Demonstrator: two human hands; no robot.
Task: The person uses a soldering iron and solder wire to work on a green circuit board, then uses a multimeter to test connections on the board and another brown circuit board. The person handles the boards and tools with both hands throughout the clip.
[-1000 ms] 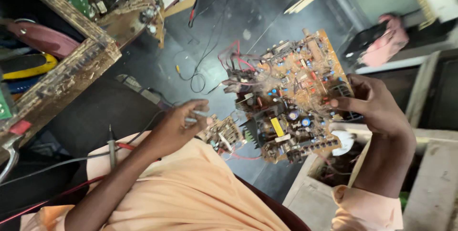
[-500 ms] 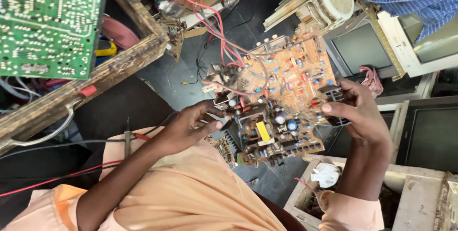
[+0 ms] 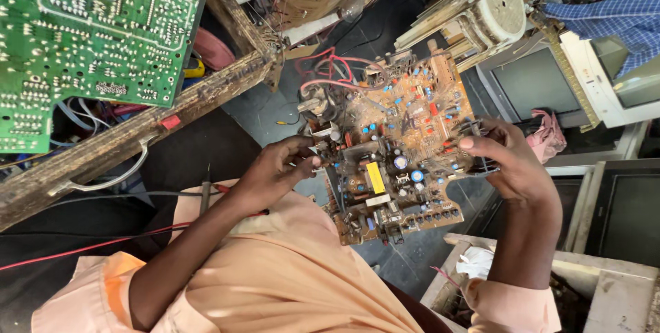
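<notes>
I have the brown circuit board (image 3: 399, 147) up in the middle of the frame, component side toward me, my right hand (image 3: 512, 168) clamped on its right edge with the thumb laid over the top, and my left hand (image 3: 278, 168) pinched narrow on something small at its left edge, though I can't quite tell from here whether that is a part or the edge itself. The worry is weight: the heavy parts and the red wires (image 3: 330, 72) sit toward the upper left, so the board could twist out of my grip if that pinch slips. The wires could also snag the wooden frame (image 3: 137, 134) at left, and my fingertips rest among sharp solder legs.
</notes>
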